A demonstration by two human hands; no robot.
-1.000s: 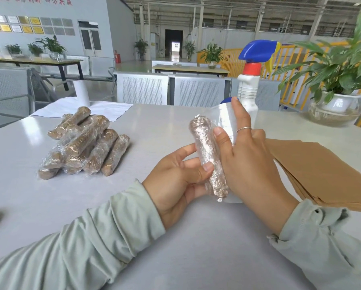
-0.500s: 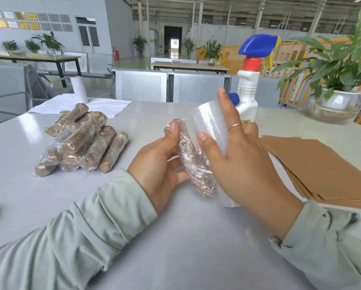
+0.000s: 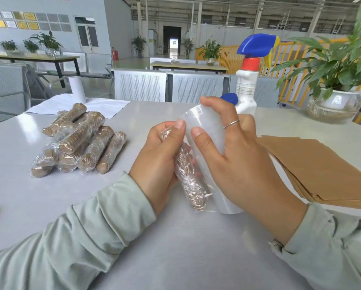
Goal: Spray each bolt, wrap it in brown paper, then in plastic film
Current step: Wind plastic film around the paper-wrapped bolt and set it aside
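Observation:
My left hand (image 3: 156,158) grips a bolt wrapped in brown paper and plastic film (image 3: 189,181), tilted with its lower end near the table. My right hand (image 3: 238,155) holds the roll of plastic film (image 3: 204,130) right beside the bolt, fingers curled over its top and side. Film runs from the roll onto the bolt. A pile of several wrapped bolts (image 3: 79,141) lies to the left. A stack of brown paper sheets (image 3: 322,168) lies to the right. The white spray bottle (image 3: 247,80) with a blue trigger stands behind my right hand.
A potted plant in a glass bowl (image 3: 334,103) stands at the back right of the grey table (image 3: 175,248). White sheets and a white roll (image 3: 77,92) lie at the back left. A blue cap (image 3: 229,98) shows behind the film roll.
Both hands have turned the bolt and roll further; my left hand now covers the bolt's upper part and the roll sits closer against it.

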